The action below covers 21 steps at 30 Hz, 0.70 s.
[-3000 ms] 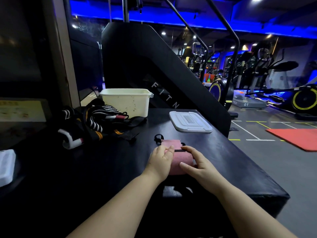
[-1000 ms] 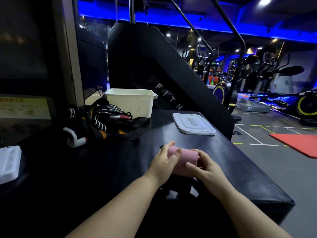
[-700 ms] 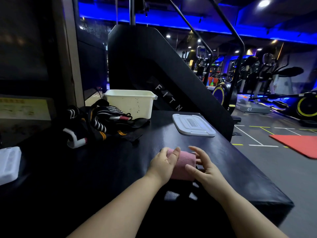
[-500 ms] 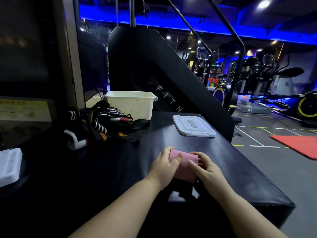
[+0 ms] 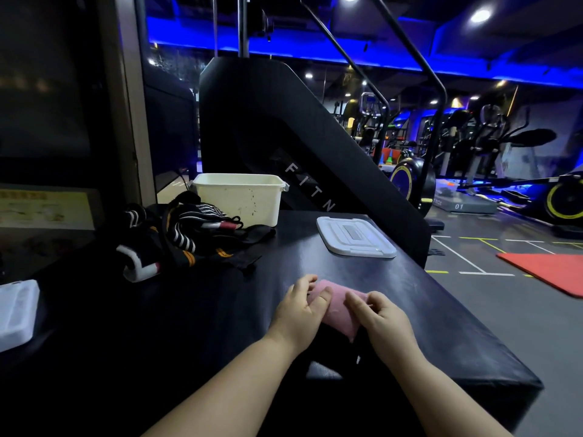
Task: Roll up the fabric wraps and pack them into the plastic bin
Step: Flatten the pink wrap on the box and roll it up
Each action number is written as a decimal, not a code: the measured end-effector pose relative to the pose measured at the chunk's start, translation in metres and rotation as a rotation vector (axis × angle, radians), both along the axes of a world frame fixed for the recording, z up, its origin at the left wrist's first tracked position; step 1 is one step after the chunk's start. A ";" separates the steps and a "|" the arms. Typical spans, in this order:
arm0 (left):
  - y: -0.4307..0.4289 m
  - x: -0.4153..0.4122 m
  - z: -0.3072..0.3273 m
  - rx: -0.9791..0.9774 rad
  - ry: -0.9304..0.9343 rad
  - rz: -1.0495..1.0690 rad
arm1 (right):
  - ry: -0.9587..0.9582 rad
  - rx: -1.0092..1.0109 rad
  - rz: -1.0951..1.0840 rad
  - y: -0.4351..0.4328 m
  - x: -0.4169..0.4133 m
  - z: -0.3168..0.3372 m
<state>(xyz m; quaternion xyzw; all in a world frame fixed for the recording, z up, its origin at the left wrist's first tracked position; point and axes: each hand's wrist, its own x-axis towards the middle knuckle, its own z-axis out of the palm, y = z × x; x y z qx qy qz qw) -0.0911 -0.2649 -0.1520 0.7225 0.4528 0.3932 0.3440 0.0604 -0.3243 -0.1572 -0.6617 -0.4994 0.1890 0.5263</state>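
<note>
Both the left hand [image 5: 298,309] and the right hand [image 5: 383,318] hold the pink wrap [image 5: 340,305] with curled fingers [image 5: 324,297] on the black desk [image 5: 422,313]. The plastic bin [image 5: 239,198] stands well apart, behind it.

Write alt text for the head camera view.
A person's left hand and right hand grip a pink fabric wrap on a black padded table. Behind it sit an open cream plastic bin, its white plastic lid lying apart to the right, and a heap of black striped wraps on the left.
</note>
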 end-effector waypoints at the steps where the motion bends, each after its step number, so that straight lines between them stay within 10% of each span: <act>1: 0.001 0.000 -0.001 -0.001 -0.009 0.001 | -0.008 -0.001 -0.028 0.000 0.000 0.001; 21: -0.003 -0.028 0.012 -0.037 0.522 -0.122 | 0.085 -0.006 0.273 -0.006 -0.001 0.000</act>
